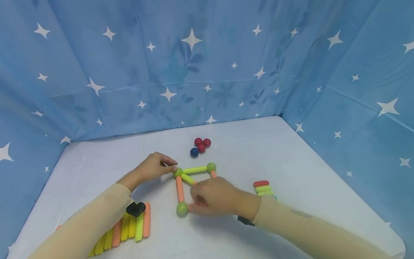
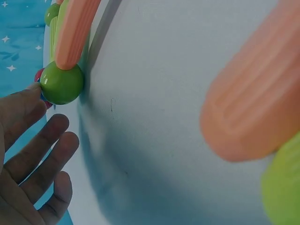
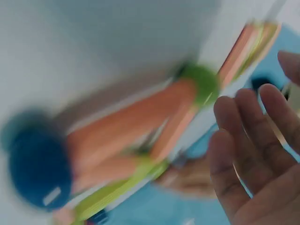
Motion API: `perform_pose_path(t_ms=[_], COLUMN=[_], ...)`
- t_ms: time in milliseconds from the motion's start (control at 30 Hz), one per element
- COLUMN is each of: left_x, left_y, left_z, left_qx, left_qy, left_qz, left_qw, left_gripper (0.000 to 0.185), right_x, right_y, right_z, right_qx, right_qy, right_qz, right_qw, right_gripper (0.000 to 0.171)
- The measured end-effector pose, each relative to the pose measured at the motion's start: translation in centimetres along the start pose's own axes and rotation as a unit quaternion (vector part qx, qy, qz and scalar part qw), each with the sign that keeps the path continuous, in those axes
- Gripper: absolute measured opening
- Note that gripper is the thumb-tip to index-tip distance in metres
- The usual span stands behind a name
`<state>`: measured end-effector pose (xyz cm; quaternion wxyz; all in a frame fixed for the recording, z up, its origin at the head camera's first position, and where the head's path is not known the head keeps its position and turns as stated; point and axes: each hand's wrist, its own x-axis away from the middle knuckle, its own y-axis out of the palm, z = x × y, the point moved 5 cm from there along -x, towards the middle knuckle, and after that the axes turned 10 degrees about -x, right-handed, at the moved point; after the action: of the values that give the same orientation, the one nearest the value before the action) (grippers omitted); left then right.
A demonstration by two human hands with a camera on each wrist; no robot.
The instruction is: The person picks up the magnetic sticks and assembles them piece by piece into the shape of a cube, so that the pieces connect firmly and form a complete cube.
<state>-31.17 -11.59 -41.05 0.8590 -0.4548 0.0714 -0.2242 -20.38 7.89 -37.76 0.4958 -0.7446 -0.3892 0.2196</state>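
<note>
A flat frame of sticks and balls lies on the white table. In the head view, my left hand has its fingertips at a green ball on the frame's far left corner; its other fingers spread loosely in the left wrist view. An orange stick runs from there to a nearer green ball, and a yellow-green stick to a third green ball. My right hand hovers over the frame's right part, hiding it. A blurred blue ball shows beside its empty, relaxed fingers.
Several red balls and a blue ball lie behind the frame. Loose yellow and orange sticks stand in a row at the near left, partly under the left sleeve. Short sticks lie at the right. Blue star-patterned curtains enclose the table.
</note>
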Motion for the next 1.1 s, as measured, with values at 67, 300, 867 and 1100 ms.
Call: perform_pose_path(t_ms=[67, 300, 867, 1100], left_x=[-0.1, -0.3, -0.2, -0.2], left_y=[-0.2, 0.0, 0.5, 0.6], left_z=[0.3, 1.1, 0.3, 0.0], left_qx=[-0.019, -0.039, -0.037, -0.022], left_qy=[0.012, 0.033, 0.014, 0.008], left_qz=[0.005, 0.006, 0.005, 0.000], left_qw=[0.9997, 0.9987, 0.9992, 0.9997], left_gripper=[0.024, 0.018, 0.019, 0.019], right_x=[-0.4, -1.6, -0.5, 2.5], right_y=[1.2, 5.7, 7.3, 6.6], right_z=[-2.7, -7.2, -8.3, -8.5], right_qx=[0.034, 0.103, 0.065, 0.055], right_qy=[-0.075, -0.163, -0.212, -0.249], right_qz=[-0.026, -0.134, -0.174, -0.157], right_qw=[0.996, 0.972, 0.960, 0.954], right_gripper=[0.022, 0.081, 0.055, 0.034])
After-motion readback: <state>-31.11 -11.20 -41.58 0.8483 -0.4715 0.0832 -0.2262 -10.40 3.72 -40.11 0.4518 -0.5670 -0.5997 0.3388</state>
